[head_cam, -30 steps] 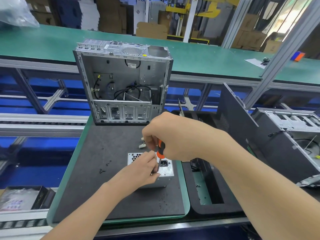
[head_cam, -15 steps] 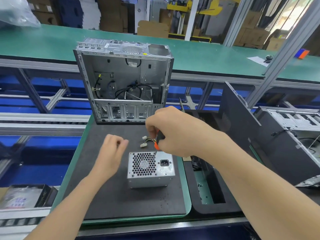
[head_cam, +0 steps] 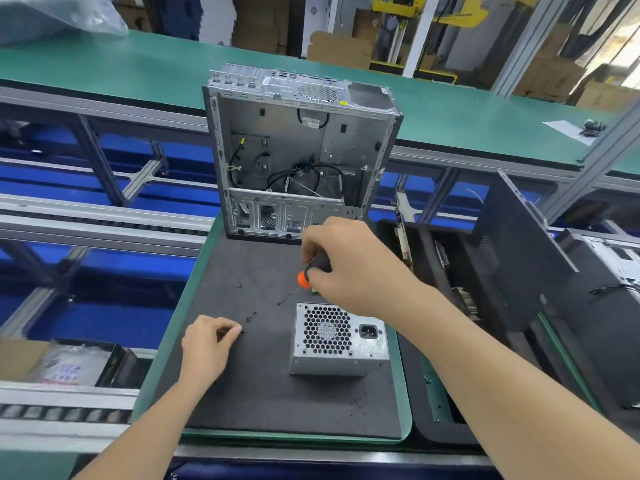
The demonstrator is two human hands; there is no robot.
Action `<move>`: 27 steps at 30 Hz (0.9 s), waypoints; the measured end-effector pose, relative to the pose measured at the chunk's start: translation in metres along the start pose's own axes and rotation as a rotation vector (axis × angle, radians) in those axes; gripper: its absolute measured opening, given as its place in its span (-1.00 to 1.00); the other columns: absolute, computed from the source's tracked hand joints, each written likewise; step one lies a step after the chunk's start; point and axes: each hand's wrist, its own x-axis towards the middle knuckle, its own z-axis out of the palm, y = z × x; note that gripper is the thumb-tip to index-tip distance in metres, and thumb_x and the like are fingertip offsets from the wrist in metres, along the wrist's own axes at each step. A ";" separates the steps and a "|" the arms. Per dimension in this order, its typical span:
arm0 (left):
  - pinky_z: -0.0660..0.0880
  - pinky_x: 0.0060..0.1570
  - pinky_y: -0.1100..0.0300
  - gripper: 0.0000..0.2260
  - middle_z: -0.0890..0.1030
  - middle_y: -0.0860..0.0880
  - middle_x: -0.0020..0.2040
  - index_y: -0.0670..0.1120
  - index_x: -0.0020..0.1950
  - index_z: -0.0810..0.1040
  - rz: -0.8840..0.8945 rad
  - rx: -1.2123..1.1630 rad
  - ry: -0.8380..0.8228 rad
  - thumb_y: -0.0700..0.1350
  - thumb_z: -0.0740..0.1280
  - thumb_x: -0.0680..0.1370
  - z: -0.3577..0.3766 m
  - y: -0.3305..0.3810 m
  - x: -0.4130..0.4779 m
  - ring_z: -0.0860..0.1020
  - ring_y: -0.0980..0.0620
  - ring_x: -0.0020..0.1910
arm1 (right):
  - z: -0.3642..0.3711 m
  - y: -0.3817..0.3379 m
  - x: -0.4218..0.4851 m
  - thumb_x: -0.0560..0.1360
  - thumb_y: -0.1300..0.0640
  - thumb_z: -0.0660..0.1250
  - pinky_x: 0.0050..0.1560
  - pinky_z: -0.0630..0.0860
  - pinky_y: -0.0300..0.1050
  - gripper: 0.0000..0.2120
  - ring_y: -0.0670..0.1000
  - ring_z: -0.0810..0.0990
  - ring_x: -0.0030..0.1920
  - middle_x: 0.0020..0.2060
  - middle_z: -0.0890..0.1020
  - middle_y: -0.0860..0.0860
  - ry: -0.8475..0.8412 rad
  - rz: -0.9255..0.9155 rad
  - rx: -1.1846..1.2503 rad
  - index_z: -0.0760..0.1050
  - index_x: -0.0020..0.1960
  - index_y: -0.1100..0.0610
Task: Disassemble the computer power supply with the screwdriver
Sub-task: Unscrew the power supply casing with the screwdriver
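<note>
Squarely on dark foam mat [head_cam: 263, 393]: power supply [head_cam: 341, 337], fan grille up, near mat's right edge. Right hand [head_cam: 349, 268] just beyond it, fingers clamped round screwdriver [head_cam: 304, 278], tip slanting down-left. Left hand [head_cam: 207, 341] on mat, fingers curled; whether pinching anything, cannot tell. Loose screws [head_cam: 251, 317] between hands. Open computer case [head_cam: 298, 161] upright at mat's far end. Green bench [head_cam: 138, 71] behind, cardboard boxes [head_cam: 339, 50] beyond.

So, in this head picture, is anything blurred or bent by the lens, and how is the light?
Head view: light even and soft, only faint shadows beside the power supply; top right corner washed out; the wide lens slants the green bench and leans the aluminium post at right; the screwdriver shaft looks slightly smeared, the computer case sharp.
</note>
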 end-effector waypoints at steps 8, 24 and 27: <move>0.51 0.09 0.03 -0.94 0.59 0.07 -0.11 0.05 -0.02 0.79 0.038 -0.052 -0.055 -0.09 0.52 0.56 0.001 0.000 0.005 0.61 -0.02 -0.03 | -0.007 0.008 -0.001 0.46 0.17 0.37 -0.03 0.53 0.02 -0.90 -0.04 0.51 -0.05 -0.19 0.56 -0.08 0.045 0.032 -0.007 0.53 -0.06 0.01; 0.47 0.07 0.36 -0.77 0.65 0.17 0.01 0.05 0.18 0.72 0.651 -0.327 -0.283 -0.23 0.36 0.65 -0.021 0.172 -0.020 0.62 0.13 0.06 | -0.064 0.027 -0.038 0.45 0.14 0.37 -0.06 0.55 -0.01 -0.92 -0.11 0.46 -0.19 -0.34 0.57 -0.14 0.099 0.046 -0.140 0.50 -0.20 0.01; 0.52 0.12 0.34 -0.74 0.70 0.17 0.05 0.01 0.18 0.72 0.631 -0.331 -0.490 -0.28 0.32 0.66 -0.010 0.187 -0.030 0.64 0.19 0.11 | -0.067 0.031 -0.048 0.42 0.16 0.37 -0.14 0.57 -0.01 -0.90 -0.08 0.50 -0.18 -0.32 0.62 -0.12 0.077 0.064 -0.135 0.48 -0.23 0.02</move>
